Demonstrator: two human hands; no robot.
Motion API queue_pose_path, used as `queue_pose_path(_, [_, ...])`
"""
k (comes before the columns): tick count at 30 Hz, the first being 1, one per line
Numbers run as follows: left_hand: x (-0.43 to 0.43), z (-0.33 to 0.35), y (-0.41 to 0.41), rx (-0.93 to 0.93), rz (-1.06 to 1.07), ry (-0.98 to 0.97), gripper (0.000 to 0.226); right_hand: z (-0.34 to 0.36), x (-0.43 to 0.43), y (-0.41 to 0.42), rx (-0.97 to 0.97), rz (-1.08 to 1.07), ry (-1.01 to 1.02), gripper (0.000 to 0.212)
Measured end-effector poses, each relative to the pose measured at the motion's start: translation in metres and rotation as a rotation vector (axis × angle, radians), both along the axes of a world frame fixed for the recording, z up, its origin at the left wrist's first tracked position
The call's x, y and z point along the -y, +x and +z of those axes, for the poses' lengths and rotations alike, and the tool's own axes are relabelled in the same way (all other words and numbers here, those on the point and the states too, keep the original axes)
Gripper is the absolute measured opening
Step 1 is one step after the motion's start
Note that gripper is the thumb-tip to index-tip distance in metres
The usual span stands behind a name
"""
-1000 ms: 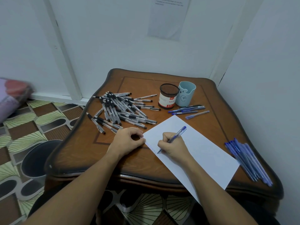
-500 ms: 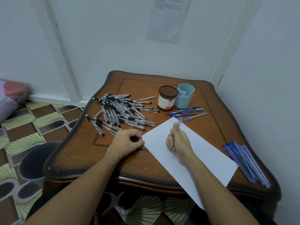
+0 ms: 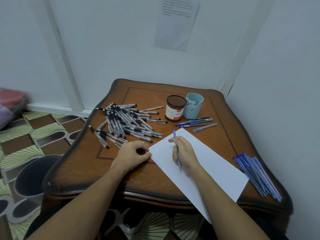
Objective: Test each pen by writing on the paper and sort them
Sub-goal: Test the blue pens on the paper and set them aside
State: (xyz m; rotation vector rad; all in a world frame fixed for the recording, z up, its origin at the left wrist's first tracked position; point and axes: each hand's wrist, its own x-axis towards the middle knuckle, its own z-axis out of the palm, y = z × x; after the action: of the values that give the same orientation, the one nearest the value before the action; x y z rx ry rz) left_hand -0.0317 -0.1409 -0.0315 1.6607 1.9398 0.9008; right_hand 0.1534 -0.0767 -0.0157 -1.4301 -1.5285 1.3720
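Right hand [image 3: 186, 153] is curled around a blue plastic ballpoint pen [image 3: 175, 135], gripping it. Its capped end sticks out beyond the knuckles, away from the person. Its other end emerges below the palm and points back toward the wrist. Whether that end touches anything cannot be told. Beneath this hand lies a white rectangular sheet of paper [image 3: 207, 163], set at a slant on a brown wooden table with a carved dark rim [image 3: 155, 94].

Just left of the right hand, the left hand [image 3: 133, 155] is curled into a loose fist holding nothing, with its thumb tip resting on the sheet's corner. Faint blue scribbles [image 3: 156, 161] run along the paper's edge between the two hands.

Beyond the left hand's knuckles sprawls a heap of clear pens with black grips [image 3: 128, 123]. Beyond the right hand, a few blue pens [image 3: 195, 122] lie side by side just past the sheet's far corner. Behind them stand a brown mesh cup with a red and white label [image 3: 174, 110] and a pale blue cup with a bear face [image 3: 193, 105], touching each other.

Well to the right of the right hand, past the sheet's edge, a bundle of blue pens [image 3: 256, 174] lies near the table's rim.

Left of the left forearm, down on the patterned floor, stands a dark round bucket [image 3: 34, 174].
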Motion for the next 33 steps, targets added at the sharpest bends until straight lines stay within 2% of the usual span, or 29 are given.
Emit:
queue_pose_path(2, [0.000,0.002,0.001,-0.004,0.003,-0.003,0.014,0.004,-0.001,-0.001,0.050,0.051,-0.016,0.025])
queue_pose_path(5, [0.001,0.003,0.002,-0.009,0.004,0.003,0.013,0.019,-0.003,0.007,-0.032,0.136,-0.091,0.019])
queue_pose_path(9, [0.002,0.003,0.002,0.006,0.000,0.010,0.010,0.037,-0.016,0.037,-0.045,0.046,-0.022,0.022])
queue_pose_path(11, [0.002,0.003,0.002,0.003,-0.005,0.010,0.009,0.038,-0.021,0.064,0.091,0.019,0.097,0.020])
queue_pose_path(14, [0.002,0.003,0.003,-0.014,0.006,0.019,0.009,0.040,-0.021,0.110,0.393,-0.016,0.278,0.022])
queue_pose_path(20, [0.004,0.003,0.005,-0.007,0.008,0.061,0.009,0.043,-0.012,0.204,0.689,-0.218,0.274,0.029])
queue_pose_path(24, [0.005,0.005,0.007,-0.027,0.021,0.077,0.008,0.042,-0.004,0.233,0.781,-0.203,0.228,0.029])
queue_pose_path(29, [0.004,0.002,0.005,-0.025,0.019,0.091,0.008,0.037,-0.004,0.237,0.791,-0.162,0.211,0.038])
queue_pose_path(33, [0.003,0.002,0.004,-0.002,0.022,0.083,0.008,0.037,-0.015,0.232,0.789,-0.207,0.263,0.032])
